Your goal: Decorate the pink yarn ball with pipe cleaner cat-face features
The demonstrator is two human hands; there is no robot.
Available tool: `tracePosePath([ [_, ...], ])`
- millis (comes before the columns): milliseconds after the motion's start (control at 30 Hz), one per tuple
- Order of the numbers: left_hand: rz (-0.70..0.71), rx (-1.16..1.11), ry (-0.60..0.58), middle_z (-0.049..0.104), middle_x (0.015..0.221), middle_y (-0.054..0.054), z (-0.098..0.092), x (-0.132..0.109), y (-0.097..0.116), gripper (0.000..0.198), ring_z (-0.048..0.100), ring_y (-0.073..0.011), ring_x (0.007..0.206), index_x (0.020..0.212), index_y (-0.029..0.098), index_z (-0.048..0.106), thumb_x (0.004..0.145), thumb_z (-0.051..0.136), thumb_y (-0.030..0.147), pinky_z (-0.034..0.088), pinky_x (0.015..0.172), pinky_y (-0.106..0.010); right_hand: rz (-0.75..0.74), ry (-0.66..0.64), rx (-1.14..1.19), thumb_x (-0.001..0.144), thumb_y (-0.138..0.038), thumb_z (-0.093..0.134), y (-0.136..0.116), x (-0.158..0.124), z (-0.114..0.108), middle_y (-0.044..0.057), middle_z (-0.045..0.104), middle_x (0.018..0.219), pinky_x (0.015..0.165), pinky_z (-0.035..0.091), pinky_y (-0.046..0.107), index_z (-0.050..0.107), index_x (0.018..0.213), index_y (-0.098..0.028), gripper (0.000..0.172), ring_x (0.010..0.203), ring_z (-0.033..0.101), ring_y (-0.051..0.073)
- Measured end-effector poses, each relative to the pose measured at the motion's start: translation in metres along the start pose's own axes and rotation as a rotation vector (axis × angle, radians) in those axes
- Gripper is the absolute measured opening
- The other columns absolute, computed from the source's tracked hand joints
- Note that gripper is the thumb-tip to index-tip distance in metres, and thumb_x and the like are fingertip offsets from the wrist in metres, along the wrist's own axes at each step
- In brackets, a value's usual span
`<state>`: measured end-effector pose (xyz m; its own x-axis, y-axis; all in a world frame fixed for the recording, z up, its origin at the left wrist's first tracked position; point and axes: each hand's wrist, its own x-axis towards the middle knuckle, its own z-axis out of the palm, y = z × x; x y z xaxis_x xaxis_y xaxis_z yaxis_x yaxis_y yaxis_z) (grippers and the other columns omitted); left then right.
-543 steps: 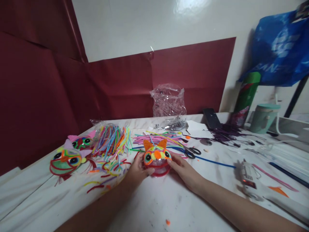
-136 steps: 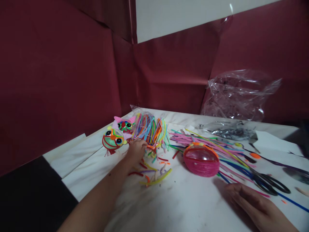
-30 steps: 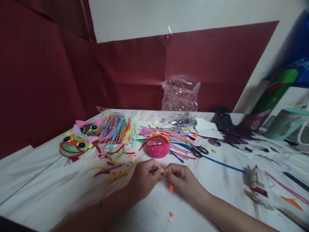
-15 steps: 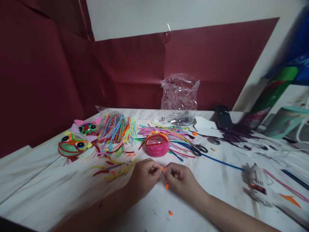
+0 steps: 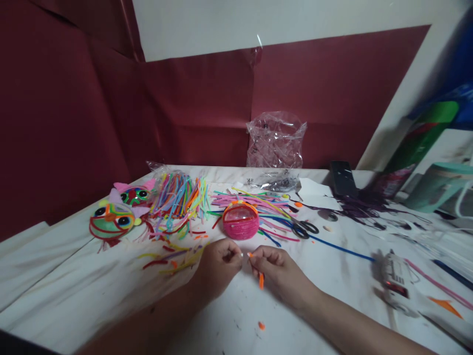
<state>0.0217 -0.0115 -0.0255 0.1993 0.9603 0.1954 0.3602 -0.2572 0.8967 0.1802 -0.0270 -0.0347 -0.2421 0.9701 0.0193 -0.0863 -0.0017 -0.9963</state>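
My left hand is closed in a pinch, with a tiny white scrap at its fingertips. Just to its right, my right hand pinches a narrow orange strip, whose lower end hangs below the fingers; a small orange and white end shows at the fingertips. A little gap separates the two hands. Behind them sits a round pink piece with a clear window and red and orange trim. A small orange scrap lies on the table in front.
Scissors lie right of the pink piece, among coloured pipe cleaners. Decorated masks with big eyes rest at the left. A glue gun with a red light lies at right, a phone and mug farther back.
My hands have drawn slightly apart, opening a gap between their fingertips. The white scrap now shows at my left fingertips, and the orange strip has moved slightly right with my right hand.
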Motion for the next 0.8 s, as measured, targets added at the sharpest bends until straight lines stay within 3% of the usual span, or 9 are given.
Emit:
tracePosePath([
  [100,-0.005,0.059,0.074,0.053,0.05,0.002,0.0,0.003,-0.005,0.01,0.05,-0.0122,0.05,0.056,0.019,0.049,0.066,0.046,0.021,0.036,0.049,-0.022,0.02,-0.003,0.004,0.071,-0.034,0.064,0.0,0.001,0.0,-0.003,0.054,0.053,0.05,0.027,0.023,0.057,0.056,-0.016,0.025,0.05,0.038,0.008],
  [200,0.094,0.123,0.158,0.055,0.056,0.002,0.001,0.004,-0.008,0.008,0.053,-0.0118,0.055,0.063,0.018,0.053,0.063,0.047,0.013,0.039,0.053,-0.021,0.021,0.011,0.01,0.069,-0.035,0.066,0.002,0.002,-0.001,-0.003,0.053,0.052,0.05,0.026,0.023,0.057,0.054,-0.016,0.026,0.05,0.038,0.008],
  [367,0.253,0.196,0.083,0.063,0.065,0.0,0.004,-0.002,-0.002,0.01,0.057,-0.0111,0.06,0.067,0.017,0.06,0.068,0.052,0.013,0.042,0.058,-0.02,0.004,-0.018,-0.024,0.071,-0.035,0.067,0.006,0.002,-0.002,-0.003,0.051,0.053,0.051,0.028,0.024,0.057,0.056,-0.016,0.026,0.05,0.038,0.009],
  [667,0.466,0.42,0.11,0.059,0.061,0.0,0.001,-0.006,0.0,0.013,0.053,-0.0105,0.057,0.062,0.018,0.055,0.07,0.049,0.009,0.038,0.054,-0.02,-0.002,0.0,-0.085,0.067,-0.038,0.071,-0.003,-0.001,0.002,-0.005,0.047,0.05,0.048,0.027,0.022,0.054,0.055,-0.016,0.03,0.048,0.035,0.008],
  [800,0.494,0.467,0.111,0.057,0.061,0.0,0.001,-0.006,-0.003,0.013,0.052,-0.0103,0.056,0.062,0.018,0.052,0.072,0.048,0.009,0.036,0.054,-0.021,-0.019,-0.003,-0.136,0.069,-0.043,0.068,-0.001,-0.002,0.002,-0.006,0.044,0.051,0.048,0.026,0.022,0.051,0.055,-0.017,0.034,0.049,0.033,0.008],
])
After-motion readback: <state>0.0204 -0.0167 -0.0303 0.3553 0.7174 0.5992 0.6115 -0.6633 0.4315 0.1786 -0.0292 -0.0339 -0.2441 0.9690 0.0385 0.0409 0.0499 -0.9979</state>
